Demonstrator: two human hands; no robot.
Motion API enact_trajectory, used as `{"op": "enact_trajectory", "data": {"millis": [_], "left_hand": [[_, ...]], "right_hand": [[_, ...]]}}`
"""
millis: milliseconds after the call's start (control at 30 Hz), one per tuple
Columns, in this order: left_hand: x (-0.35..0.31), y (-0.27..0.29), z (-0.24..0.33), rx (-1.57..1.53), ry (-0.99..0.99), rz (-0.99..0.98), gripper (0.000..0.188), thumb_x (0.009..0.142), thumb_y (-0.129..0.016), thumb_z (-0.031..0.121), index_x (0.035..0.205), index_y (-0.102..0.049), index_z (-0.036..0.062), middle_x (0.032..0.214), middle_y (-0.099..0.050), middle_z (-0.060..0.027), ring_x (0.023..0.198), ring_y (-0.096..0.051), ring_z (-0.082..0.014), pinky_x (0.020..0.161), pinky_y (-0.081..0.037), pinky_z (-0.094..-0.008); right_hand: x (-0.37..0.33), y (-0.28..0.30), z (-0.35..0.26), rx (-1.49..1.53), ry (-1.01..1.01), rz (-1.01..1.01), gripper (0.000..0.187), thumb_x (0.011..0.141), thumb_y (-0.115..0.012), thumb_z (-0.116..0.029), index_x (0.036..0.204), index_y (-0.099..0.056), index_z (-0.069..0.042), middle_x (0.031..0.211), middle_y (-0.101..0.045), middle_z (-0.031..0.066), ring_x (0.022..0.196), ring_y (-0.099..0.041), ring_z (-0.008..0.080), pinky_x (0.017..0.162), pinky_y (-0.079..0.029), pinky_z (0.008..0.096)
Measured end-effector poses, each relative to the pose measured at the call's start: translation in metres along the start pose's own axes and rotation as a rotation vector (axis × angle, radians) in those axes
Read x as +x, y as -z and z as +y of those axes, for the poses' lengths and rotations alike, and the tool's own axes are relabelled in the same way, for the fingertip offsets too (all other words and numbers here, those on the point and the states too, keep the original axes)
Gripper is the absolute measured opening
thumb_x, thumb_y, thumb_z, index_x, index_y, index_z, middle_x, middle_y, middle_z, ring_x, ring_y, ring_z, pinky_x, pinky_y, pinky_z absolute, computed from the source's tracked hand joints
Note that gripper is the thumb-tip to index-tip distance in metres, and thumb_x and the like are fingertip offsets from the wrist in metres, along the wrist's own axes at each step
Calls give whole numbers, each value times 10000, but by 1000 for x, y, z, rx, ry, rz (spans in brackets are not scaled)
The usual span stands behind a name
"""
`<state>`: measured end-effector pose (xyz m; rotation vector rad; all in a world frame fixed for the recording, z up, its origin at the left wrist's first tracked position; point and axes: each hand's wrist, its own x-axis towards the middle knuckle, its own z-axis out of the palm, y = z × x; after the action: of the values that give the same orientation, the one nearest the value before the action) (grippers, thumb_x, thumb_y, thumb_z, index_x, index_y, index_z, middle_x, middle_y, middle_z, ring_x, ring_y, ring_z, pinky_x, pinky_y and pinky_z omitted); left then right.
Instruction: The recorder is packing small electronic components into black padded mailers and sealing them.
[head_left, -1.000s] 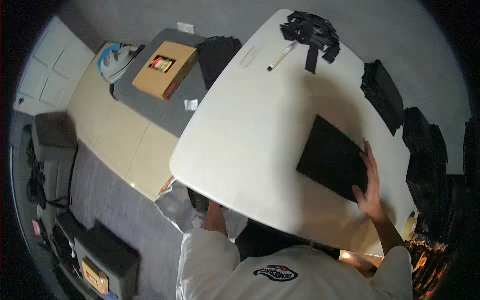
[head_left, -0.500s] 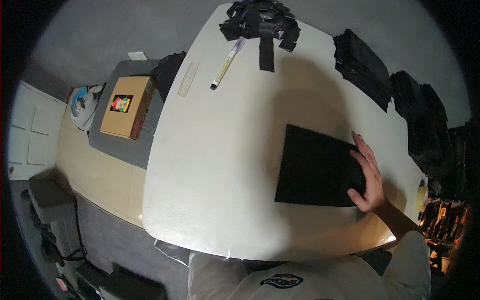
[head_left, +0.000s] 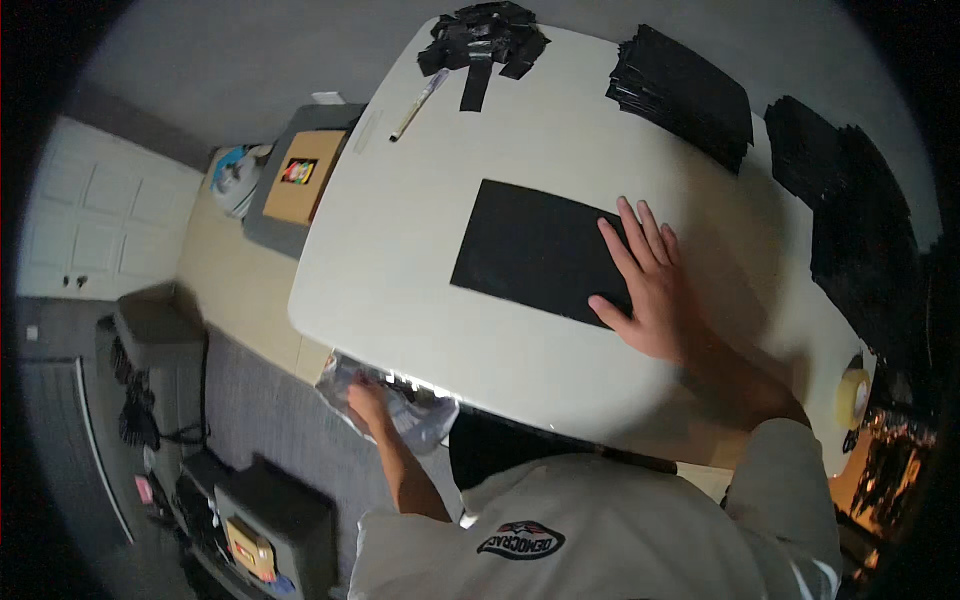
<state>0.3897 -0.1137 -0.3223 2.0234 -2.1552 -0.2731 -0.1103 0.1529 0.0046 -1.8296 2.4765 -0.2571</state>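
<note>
— Black, flat and rectangular: where does the black sheet (head_left: 540,250) lie on the white table (head_left: 400,250)?
— Near the table's middle, long axis running from upper left down to lower right, its near long edge facing the table's front rim.
— Going left to right from the sheet, what is there?
— Left of it, below the table's rim, the left hand (head_left: 368,402) is closed on a crinkled clear plastic bag (head_left: 415,410). Bare tabletop lies open between the sheet and the left rim. On the sheet's right end the right hand (head_left: 650,285) rests flat, fingers spread and straight, gripping nothing.
— And beyond?
— Past the sheet's upper left, a pen (head_left: 418,104) and a heap of black strips (head_left: 483,38); to its upper right, a stack of black sheets (head_left: 685,92), well apart; a tape roll (head_left: 852,397) at the far right rim.
</note>
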Motion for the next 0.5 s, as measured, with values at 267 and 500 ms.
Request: {"op": "enact_trajectory", "data": {"millis": [267, 500], "left_hand": [[-69, 317, 103, -112, 22, 325, 456, 974, -734, 309, 1268, -714, -39, 1028, -774, -228, 898, -755, -295, 789, -571, -416], [-114, 399, 292, -1315, -530, 176, 361, 1049, -667, 185, 1298, -693, -75, 923, -720, -32, 699, -597, -38, 579, -477, -194]], "right_hand": [[-12, -8, 18, 291, -50, 139, 881, 957, -691, -389, 1640, -249, -49, 1704, -97, 306, 1565, -94, 541, 1265, -169, 643], [-34, 42, -3, 1136, 312, 103, 914, 927, -776, -326, 1635, -269, -45, 1721, -194, 202, 1580, -203, 432, 1269, -181, 582]]}}
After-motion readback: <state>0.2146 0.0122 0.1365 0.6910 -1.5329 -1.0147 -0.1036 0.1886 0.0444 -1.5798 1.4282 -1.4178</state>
